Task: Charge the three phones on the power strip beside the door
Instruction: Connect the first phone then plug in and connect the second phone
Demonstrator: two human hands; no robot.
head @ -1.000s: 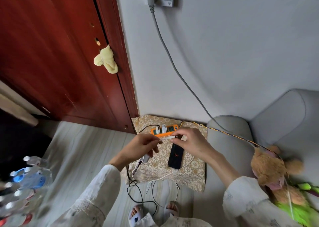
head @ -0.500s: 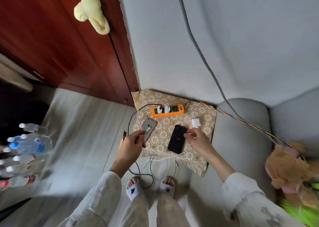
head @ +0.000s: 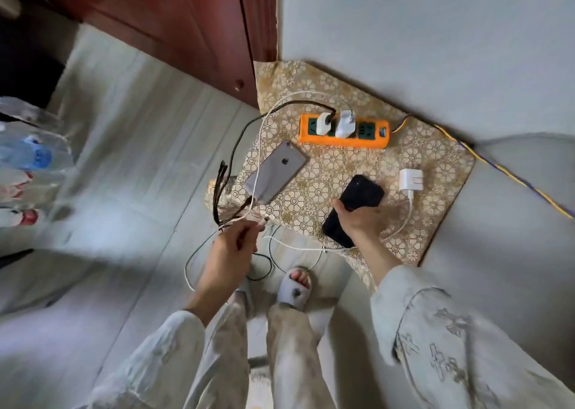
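Observation:
An orange power strip (head: 343, 140) lies on a gold patterned mat (head: 435, 159) by the wall, with two white chargers (head: 336, 123) plugged in. A grey phone (head: 277, 172) lies face down on the mat's left part. My right hand (head: 361, 222) grips a black phone (head: 357, 200) lying on the mat. A third white charger (head: 411, 180) lies unplugged to the right of that phone, its cable trailing down. My left hand (head: 236, 243) pinches the plug end of a white cable (head: 261, 135) just below the grey phone. Only two phones are visible.
The red wooden door (head: 174, 26) stands at the upper left, touching the mat's corner. Water bottles (head: 28, 159) lie at the left edge. Black and white cables (head: 227, 191) loop over the floor near my slippered feet (head: 294, 287). A grey sofa arm (head: 513, 222) borders the mat on the right.
My hands came down from the power strip. The left hand let go of the grey phone and took a white cable end. The right hand closed on the black phone. The view tilted downward.

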